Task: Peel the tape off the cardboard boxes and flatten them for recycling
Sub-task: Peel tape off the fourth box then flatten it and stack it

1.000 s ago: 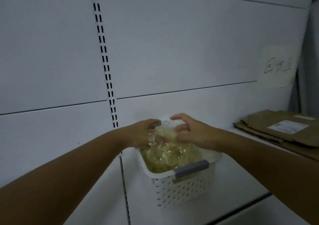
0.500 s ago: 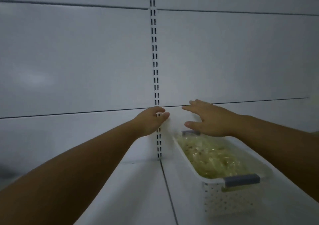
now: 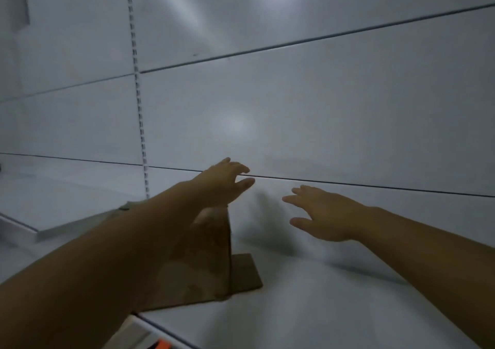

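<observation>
Darkness and blur make much of this hard to see. A brown cardboard box (image 3: pixel 211 255) stands on the white shelf (image 3: pixel 334 308), close to the back wall (image 3: pixel 321 121). The left arm lies across the front of the box and hides most of its left side, so its full shape cannot be told. Only one tall brown side shows, with a flap (image 3: pixel 245 273) lying flat on the shelf at its foot, to the right. A grey-brown bit (image 3: pixel 126 206) pokes out above the arm further left. Whether it belongs to the same box I cannot tell. At the very bottom edge a small orange thing (image 3: pixel 162 345) is cut off and too blurry to name. A strip with little slots (image 3: pixel 139 107) runs up the wall on the left.

The left hand (image 3: pixel 225 182) is up over the top corner of the box. Its fingers are straight and a bit spread, pointing at the wall, and they are not wrapped round anything. The heel of the hand is right above the cardboard, but whether it touches I cannot tell. The right hand (image 3: pixel 321 212) is in the air to the right of the box, apart from it. Its palm faces down, its fingers and thumb are spread wide, and it holds nothing.
</observation>
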Demonstrator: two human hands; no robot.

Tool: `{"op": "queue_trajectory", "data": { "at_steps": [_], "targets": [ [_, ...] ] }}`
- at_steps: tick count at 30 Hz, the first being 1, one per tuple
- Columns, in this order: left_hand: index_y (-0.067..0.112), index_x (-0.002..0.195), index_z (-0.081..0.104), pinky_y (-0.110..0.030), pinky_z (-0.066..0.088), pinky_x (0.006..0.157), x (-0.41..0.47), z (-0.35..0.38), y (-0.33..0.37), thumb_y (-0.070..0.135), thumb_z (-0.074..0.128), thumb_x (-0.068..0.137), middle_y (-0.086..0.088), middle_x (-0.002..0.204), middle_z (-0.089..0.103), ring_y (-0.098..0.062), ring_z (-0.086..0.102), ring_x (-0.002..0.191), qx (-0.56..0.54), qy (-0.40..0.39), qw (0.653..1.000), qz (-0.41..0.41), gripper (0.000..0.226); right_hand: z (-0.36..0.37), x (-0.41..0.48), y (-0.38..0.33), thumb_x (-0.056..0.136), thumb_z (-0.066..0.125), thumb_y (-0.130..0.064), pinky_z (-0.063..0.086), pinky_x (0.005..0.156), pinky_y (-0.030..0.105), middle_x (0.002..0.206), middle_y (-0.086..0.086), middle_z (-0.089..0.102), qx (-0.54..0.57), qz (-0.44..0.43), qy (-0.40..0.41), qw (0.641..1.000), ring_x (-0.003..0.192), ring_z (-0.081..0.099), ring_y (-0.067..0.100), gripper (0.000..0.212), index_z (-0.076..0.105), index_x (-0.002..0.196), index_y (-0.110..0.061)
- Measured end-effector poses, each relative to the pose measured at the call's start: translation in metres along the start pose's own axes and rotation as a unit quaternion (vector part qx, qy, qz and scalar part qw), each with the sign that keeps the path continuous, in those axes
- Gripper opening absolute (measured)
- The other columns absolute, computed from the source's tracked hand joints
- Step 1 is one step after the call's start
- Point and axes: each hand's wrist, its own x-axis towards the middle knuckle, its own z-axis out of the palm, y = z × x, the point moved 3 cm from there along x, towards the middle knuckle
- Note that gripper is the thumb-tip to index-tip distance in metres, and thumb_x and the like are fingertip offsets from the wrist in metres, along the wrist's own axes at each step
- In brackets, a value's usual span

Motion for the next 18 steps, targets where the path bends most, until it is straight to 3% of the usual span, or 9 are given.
{"op": "queue_trajectory", "data": {
  "at_steps": [3, 7, 11, 15, 18],
  "targets": [
    [0.021, 0.123, 0.057, -0.031, 0.04, 0.091, -0.026, -0.026, -0.059, 0.043, 0.045, 0.094, -0.001, 0.13, 0.054, -0.017, 0.053, 0.112, -0.03, 0.053, 0.997, -0.036, 0.038, -0.005, 0.048, -0.042, 0.095, 0.039, -0.049, 0.023, 0.11, 0.031, 0.154, -0.004, 0.026, 0.075, -0.013, 0.069, 0.995, 0.139, 0.027, 0.015, 0.055, 0.026, 0.145, -0.03],
    [0.02, 0.092, 0.068, -0.026, 0.041, 0.067, -0.067, -0.038, -0.107, 0.036, 0.053, 0.09, 0.008, 0.094, 0.058, -0.004, 0.053, 0.073, -0.001, 0.142, 0.989, -0.032, 0.022, -0.009, 0.096, -0.086, 0.088, 0.054, -0.049, 0.034, 0.094, 0.026, 0.146, -0.006, 0.04, 0.187, -0.032, 0.068, 0.979, 0.127, 0.043, 0.015, 0.053, 0.039, 0.137, -0.033],
    [0.026, 0.088, 0.07, -0.025, 0.045, 0.064, -0.091, -0.034, -0.118, 0.045, 0.05, 0.088, 0.015, 0.076, 0.058, -0.003, 0.053, 0.07, -0.002, 0.087, 0.996, 0.0, 0.028, -0.003, 0.124, -0.106, 0.083, 0.066, -0.041, 0.038, 0.098, 0.03, 0.134, -0.007, 0.052, 0.252, -0.009, -0.033, 0.967, 0.124, 0.047, 0.013, 0.047, 0.053, 0.126, -0.03],
    [0.031, 0.096, 0.071, -0.027, 0.049, 0.065, -0.096, -0.031, -0.114, 0.058, 0.045, 0.083, 0.016, 0.079, 0.061, -0.004, 0.055, 0.072, -0.026, 0.042, 0.999, 0.007, 0.04, -0.001, 0.14, -0.113, 0.081, 0.071, -0.022, 0.046, 0.09, 0.029, 0.124, -0.007, 0.055, 0.354, 0.039, -0.087, 0.931, 0.115, 0.05, 0.014, 0.041, 0.058, 0.12, -0.027],
    [0.03, 0.102, 0.069, -0.028, 0.048, 0.064, -0.097, -0.026, -0.105, 0.068, 0.034, 0.077, 0.01, 0.087, 0.062, -0.007, 0.054, 0.073, 0.019, 0.025, 0.998, 0.049, 0.058, 0.005, 0.147, -0.118, 0.081, 0.068, -0.014, 0.044, 0.099, 0.035, 0.13, -0.005, 0.051, 0.368, 0.057, -0.125, 0.92, 0.12, 0.047, 0.016, 0.045, 0.055, 0.121, -0.03]
  ]
}}
